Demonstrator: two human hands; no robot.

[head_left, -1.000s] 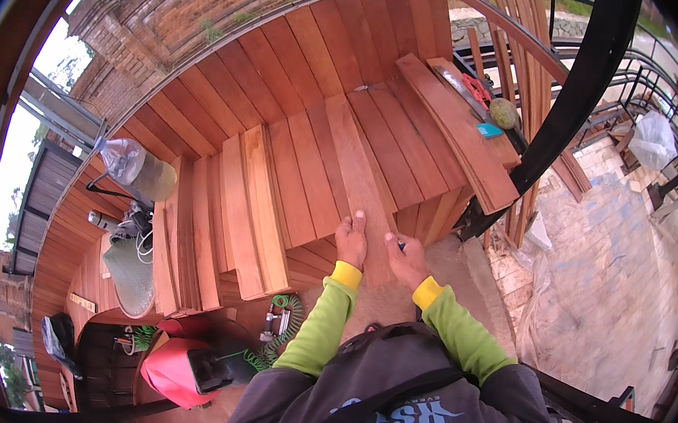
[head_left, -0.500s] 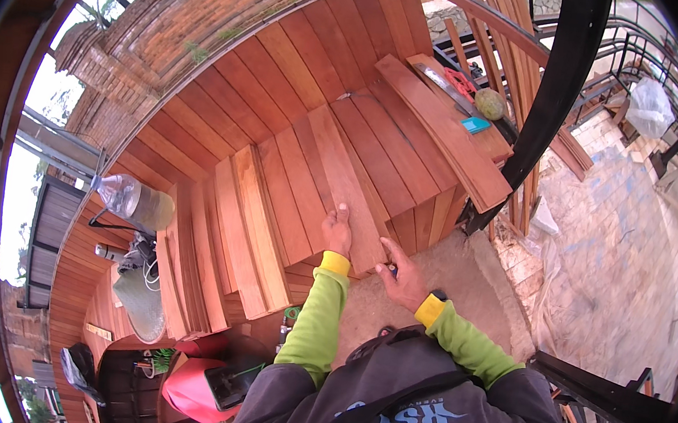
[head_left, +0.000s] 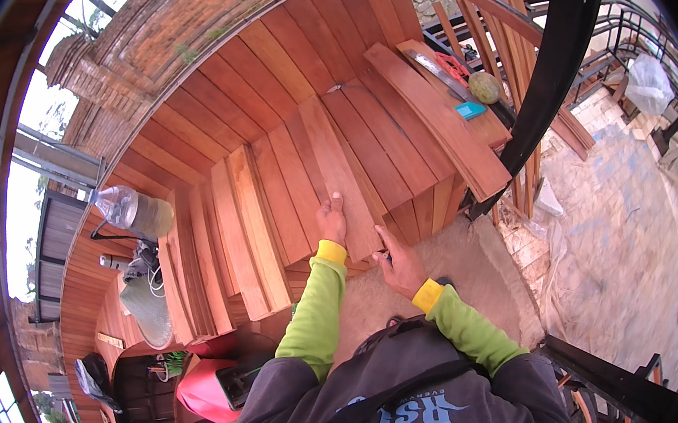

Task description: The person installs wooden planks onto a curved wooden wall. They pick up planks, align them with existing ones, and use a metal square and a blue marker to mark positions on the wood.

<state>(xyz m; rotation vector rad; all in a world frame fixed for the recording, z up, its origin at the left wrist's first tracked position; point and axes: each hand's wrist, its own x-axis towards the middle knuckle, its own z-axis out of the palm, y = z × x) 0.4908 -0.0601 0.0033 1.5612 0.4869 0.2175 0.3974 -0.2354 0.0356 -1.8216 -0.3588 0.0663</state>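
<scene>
A loose reddish plank (head_left: 323, 140) lies lengthways across the slatted wooden bench (head_left: 283, 164). My left hand (head_left: 331, 221) is on the plank's near part, its thumb or a finger stretched along the top and the others curled at the left edge. My right hand (head_left: 398, 263) is at the plank's near right corner, index finger reaching onto the end, fingers closed round a small dark blue tool, too small to identify. Loose planks (head_left: 238, 226) lie to the left, and another board (head_left: 435, 118) lies to the right.
A steel blade (head_left: 440, 71), red-handled item, teal object (head_left: 469, 111) and round yellow-green item (head_left: 484, 87) sit at the back right. A water jug (head_left: 134, 211) and power tool stand left. A curved black post (head_left: 544, 109), upright slats, pink bag (head_left: 204, 391) and black railing (head_left: 602, 384) surround me.
My right hand has shifted down round the plank's end, its index finger now stretched onto it. My left hand stays on the plank. The whole view has shifted somewhat as my head moved.
</scene>
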